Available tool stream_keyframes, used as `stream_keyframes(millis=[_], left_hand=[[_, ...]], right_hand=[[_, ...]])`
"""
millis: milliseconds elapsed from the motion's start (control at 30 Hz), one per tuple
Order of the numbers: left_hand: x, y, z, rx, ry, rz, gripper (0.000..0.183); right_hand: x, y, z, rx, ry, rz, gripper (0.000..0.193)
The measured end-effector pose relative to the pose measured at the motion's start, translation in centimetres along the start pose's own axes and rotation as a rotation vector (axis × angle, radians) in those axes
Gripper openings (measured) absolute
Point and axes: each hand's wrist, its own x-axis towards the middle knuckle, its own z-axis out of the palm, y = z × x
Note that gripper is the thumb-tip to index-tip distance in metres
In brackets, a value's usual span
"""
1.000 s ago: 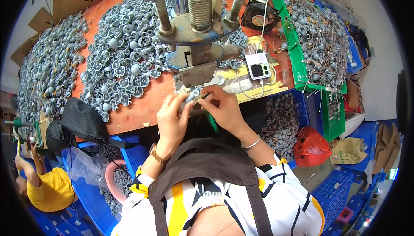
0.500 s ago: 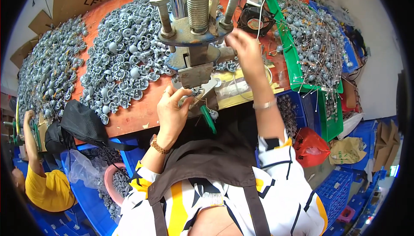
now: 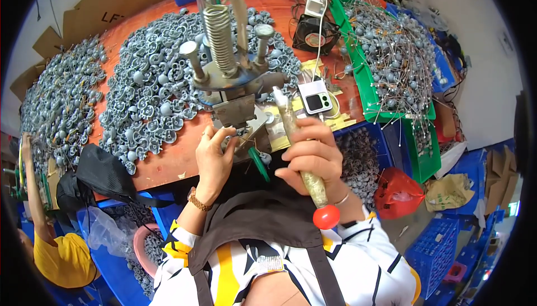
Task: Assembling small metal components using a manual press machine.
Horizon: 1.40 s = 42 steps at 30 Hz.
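Note:
In front of me stands a hand press (image 3: 224, 76) with a coil spring and two tall bolts. My right hand (image 3: 316, 158) is wrapped round its lever (image 3: 288, 117), a tape-wrapped bar with a red ball knob (image 3: 326, 216) at the near end. The lever slopes down toward me. My left hand (image 3: 214, 158) is closed, thumb and fingertips together just under the press head (image 3: 234, 110); a small grey part seems to be between them, mostly hidden. Beside these fingers a green handle (image 3: 258, 164) sticks out, with a grey ball piece (image 3: 265, 158) next to it.
Heaps of grey plastic parts (image 3: 151, 82) and wired pieces (image 3: 61, 99) cover the table's left. To the right are a small fan (image 3: 316, 33), a white device (image 3: 315, 97) and a green tray (image 3: 369, 90) of wired balls. A co-worker in yellow (image 3: 64, 255) sits far left.
My right hand has come down toward me from beside the press, and the lever with its red knob now shows in it. My left hand stays under the press head. The view has shifted slightly.

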Motion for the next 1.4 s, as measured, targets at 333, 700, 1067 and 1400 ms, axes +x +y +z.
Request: stream_keyframes(millis=[333,700,1067,1400], left_hand=[[-2.1,3.2,-3.6,-0.347,-0.55,-0.003,0.017],[4.0,-6.9,-20.9,-1.293,0.497,-0.126,0.031],[6.8,-12.7,-11.6,-0.073,0.271,-0.167,0.025],[6.6,-7.8,-4.6,0.7,-0.118,0.128,0.024]], right_hand=[[-2.4,17.3,-1.4,0.282,0.592,0.936,0.033],[-6.8,28.8,-7.5,0.577,1.074,0.96,0.052],[-5.7,16.1,-6.2,0.53,0.931,0.932,0.02],[-9.3,13.7,-7.2,0.247,0.437,1.242,0.018]])
